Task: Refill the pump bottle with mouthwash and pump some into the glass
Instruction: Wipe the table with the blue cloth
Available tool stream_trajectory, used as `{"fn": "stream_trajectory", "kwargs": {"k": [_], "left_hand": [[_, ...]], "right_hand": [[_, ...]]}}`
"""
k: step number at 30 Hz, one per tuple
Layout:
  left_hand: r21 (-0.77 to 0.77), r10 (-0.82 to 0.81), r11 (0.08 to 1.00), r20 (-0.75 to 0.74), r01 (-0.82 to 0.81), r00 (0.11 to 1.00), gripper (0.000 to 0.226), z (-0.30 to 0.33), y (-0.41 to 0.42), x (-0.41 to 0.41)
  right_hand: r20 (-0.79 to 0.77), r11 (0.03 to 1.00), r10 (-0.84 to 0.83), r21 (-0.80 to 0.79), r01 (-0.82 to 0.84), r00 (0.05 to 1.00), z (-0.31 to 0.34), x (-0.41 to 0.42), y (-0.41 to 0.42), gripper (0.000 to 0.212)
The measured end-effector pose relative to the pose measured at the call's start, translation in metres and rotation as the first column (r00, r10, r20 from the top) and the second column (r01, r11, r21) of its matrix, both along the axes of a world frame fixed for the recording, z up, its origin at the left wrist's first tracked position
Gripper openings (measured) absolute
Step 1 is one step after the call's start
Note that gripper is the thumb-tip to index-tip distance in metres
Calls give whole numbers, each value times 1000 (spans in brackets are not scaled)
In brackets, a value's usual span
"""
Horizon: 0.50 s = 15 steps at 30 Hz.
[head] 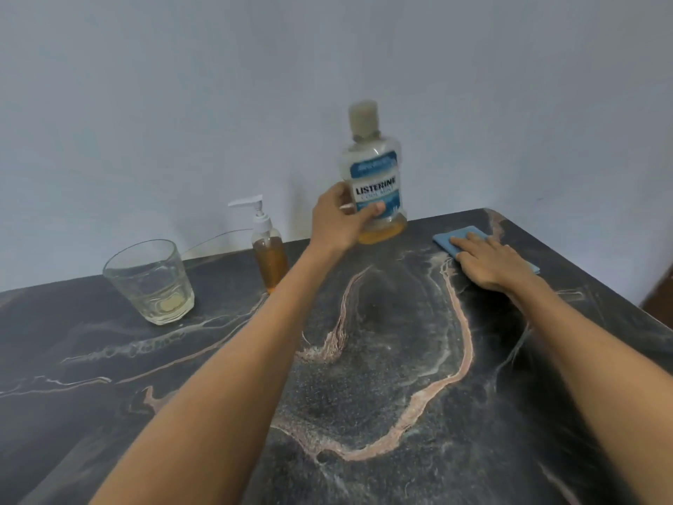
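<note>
Left hand (342,220) grips mouthwash bottle (375,176) upright (cap up); right hand (488,260) flat on cloth (455,238).

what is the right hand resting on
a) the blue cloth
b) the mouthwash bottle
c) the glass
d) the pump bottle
a: the right hand lies flat with straight fingers on the blue cloth at the far right of the table, while the left hand grips the mouthwash bottle; the glass and pump bottle stand untouched.
</note>
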<state>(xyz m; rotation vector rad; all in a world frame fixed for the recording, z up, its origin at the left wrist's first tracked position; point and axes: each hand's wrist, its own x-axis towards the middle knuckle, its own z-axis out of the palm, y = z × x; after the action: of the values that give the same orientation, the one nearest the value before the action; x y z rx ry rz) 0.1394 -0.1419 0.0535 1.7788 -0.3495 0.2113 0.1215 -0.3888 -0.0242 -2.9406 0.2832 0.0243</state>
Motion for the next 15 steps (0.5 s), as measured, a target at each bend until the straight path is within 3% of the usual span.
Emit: {"fn": "stream_trajectory", "kwargs": {"k": [2, 5, 10, 12, 15], "left_hand": [[-26, 25, 999, 34, -24, 999, 38, 19, 10, -2], [-18, 49, 999, 78, -47, 996, 36, 37, 22, -5], [5, 81, 997, 98, -82, 992, 41, 44, 31, -7], [2, 89, 996, 103, -90, 991, 42, 43, 35, -6], [-4, 87, 996, 119, -87, 989, 41, 40, 37, -6]], "right_hand": [[-8, 999, 44, -33, -44, 999, 5, 6, 25, 49], [-18, 969, 245, -34, -246, 969, 10, 2, 81, 47], [60, 768, 638, 17, -640, 768, 1, -86, 104, 44], [88, 747, 651, 103, -657, 754, 2, -125, 77, 43], [34, 859, 501, 107, -501, 865, 12, -127, 27, 41]]}}
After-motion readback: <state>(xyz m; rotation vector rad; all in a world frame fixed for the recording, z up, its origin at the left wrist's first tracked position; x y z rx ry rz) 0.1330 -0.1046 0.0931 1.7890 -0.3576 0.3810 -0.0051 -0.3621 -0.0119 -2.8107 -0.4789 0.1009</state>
